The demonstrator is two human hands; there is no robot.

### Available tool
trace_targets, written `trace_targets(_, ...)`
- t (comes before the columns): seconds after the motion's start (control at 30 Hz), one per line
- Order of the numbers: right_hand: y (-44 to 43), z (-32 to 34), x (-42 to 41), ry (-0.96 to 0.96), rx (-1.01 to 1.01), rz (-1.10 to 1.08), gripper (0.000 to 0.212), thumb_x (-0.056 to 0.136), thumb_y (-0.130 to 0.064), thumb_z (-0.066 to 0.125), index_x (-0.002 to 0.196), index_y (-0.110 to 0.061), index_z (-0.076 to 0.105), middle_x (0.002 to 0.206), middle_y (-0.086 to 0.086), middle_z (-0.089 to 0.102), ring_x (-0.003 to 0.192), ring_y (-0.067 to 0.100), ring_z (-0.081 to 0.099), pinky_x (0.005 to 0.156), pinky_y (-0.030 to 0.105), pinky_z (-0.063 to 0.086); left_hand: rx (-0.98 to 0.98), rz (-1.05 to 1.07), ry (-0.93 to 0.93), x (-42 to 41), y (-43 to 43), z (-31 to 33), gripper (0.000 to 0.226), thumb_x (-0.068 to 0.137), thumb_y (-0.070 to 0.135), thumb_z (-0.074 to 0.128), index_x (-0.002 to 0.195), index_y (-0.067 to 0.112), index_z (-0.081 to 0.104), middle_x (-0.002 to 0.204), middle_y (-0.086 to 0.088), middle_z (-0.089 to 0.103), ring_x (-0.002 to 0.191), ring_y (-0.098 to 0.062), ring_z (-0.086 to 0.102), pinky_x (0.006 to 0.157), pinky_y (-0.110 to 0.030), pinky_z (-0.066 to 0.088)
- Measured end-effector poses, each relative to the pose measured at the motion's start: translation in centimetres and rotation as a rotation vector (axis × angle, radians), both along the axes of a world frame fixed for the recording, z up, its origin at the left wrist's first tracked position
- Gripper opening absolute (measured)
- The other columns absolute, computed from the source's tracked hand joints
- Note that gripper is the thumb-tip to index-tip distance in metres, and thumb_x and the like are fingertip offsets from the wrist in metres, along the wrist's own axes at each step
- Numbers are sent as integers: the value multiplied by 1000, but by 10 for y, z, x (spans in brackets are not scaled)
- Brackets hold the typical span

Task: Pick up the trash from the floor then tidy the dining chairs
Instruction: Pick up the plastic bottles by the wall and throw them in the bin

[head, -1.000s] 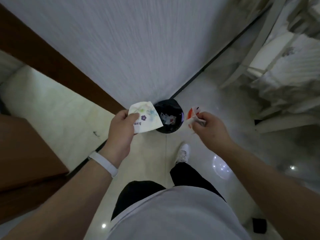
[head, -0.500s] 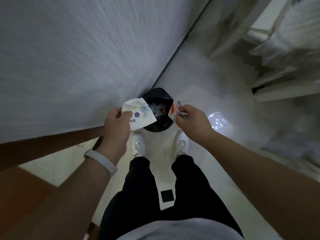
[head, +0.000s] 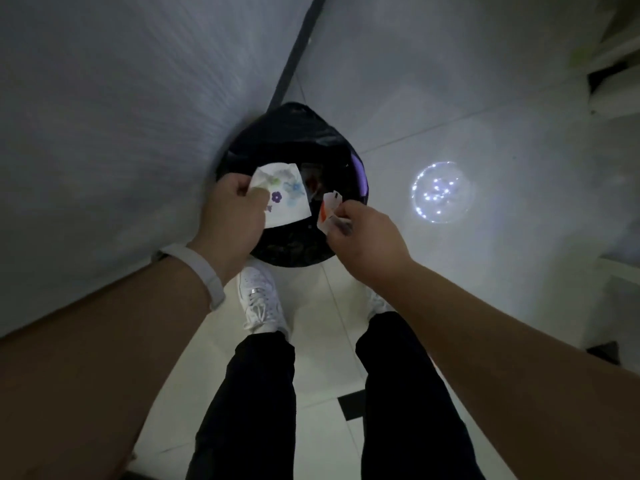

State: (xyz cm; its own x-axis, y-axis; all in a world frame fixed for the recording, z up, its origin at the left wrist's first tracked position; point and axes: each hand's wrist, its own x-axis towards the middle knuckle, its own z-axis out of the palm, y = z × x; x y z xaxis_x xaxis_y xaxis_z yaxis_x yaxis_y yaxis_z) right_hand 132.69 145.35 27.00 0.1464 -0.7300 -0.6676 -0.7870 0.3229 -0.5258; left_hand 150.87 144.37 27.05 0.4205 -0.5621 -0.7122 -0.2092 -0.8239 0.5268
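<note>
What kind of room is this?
Probably a home interior, dimly lit: glossy tiled floor, a bag-lined trash bin against a plain wall, and white furniture at the right edge.

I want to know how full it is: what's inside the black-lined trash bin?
The trash bin looks dark inside; only faint, unclear shapes show. Much of the opening is covered by the flowered paper in the left hand and the orange-and-white scrap in the right hand.
</note>
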Motion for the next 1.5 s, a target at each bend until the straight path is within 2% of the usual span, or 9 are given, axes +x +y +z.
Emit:
trace_targets(0.1, 6, -48, 5, 15, -43, 61, 17, 96, -34, 54, 98, -17, 57, 83, -4, 55, 71, 15, 51, 53, 27, 32, 17, -60, -26, 3, 7, -51, 13, 95, 19, 57, 107, 18, 63, 96, 4, 66, 92, -15, 64, 77, -28, 53)
trace_targets(0.27, 10, -61, 1, 113, -202, 200, 28, 94, -32, 52, 115, -16, 59, 106, 1, 57, 91, 21, 55, 63, 30, 38, 21, -189, -44, 12, 21, -73, 39, 97, 17, 57, 135, 14, 54, 128, 1, 59, 117, -14, 55, 101, -28, 44)
trace_targets(0.37, 6, -42, -13, 169, -278, 279, 28, 91, -32, 54, 112, -15, 61, 106, 1, 59, 94, 22, 54, 63, 29, 34, -20, -361, -89, 12, 23, -48, 45, 97, 14, 57, 141, 11, 50, 134, -1, 54, 118, -8, 47, 97, -19, 35)
trace_targets(0.47, -6, -15, -26, 216, -305, 322, 29, 89, -36, 56, 108, -15, 62, 103, 3, 61, 93, 26, 55, 64, 32, 41, -97, -555, -140, 10, 17, -10, 46, 96, 12, 58, 141, 8, 50, 136, -6, 52, 118, -8, 46, 96, -16, 31)
trace_targets(0.6, -33, 42, -41, 249, -382, 334, 38, 87, -40, 49, 104, -10, 65, 99, 8, 62, 90, 31, 56, 67, 38, 48, -194, -801, -246, 7, -3, 55, 48, 96, 23, 55, 142, 10, 50, 142, -9, 52, 130, -24, 48, 104, -25, 32)
trace_targets(0.83, -47, 172, -67, 314, -444, 298, 45, 86, -44, 46, 107, -10, 66, 111, 9, 63, 101, 33, 57, 80, 41, 46, -414, -1009, -407, -25, -31, 186, 54, 90, 36, 48, 138, 11, 55, 142, -11, 53, 128, -29, 49, 107, -45, 40)
trace_targets(1.03, -25, 291, -99, 440, -496, 223, 55, 86, -50, 38, 114, -11, 66, 118, 10, 64, 107, 35, 58, 89, 43, 45, -579, -1102, -415, -64, -32, 283, 54, 89, 38, 45, 135, 12, 56, 139, -12, 55, 127, -32, 50, 102, -48, 43)
trace_targets(1.3, 58, 422, -123, 642, -614, 69, 50, 85, -49, 42, 109, -13, 68, 114, 10, 66, 106, 33, 61, 89, 42, 46, -879, -1332, -412, -98, -8, 395, 48, 88, 33, 51, 130, 10, 60, 131, -15, 59, 120, -35, 54, 96, -48, 47)
trace_targets(1.5, 138, 500, -143, 750, -639, -166, 52, 87, -50, 42, 115, -14, 66, 121, 11, 65, 110, 34, 60, 93, 45, 46, -1099, -1542, -337, -139, 22, 464, 44, 91, 34, 50, 127, 11, 62, 128, -13, 61, 116, -35, 57, 92, -50, 50)
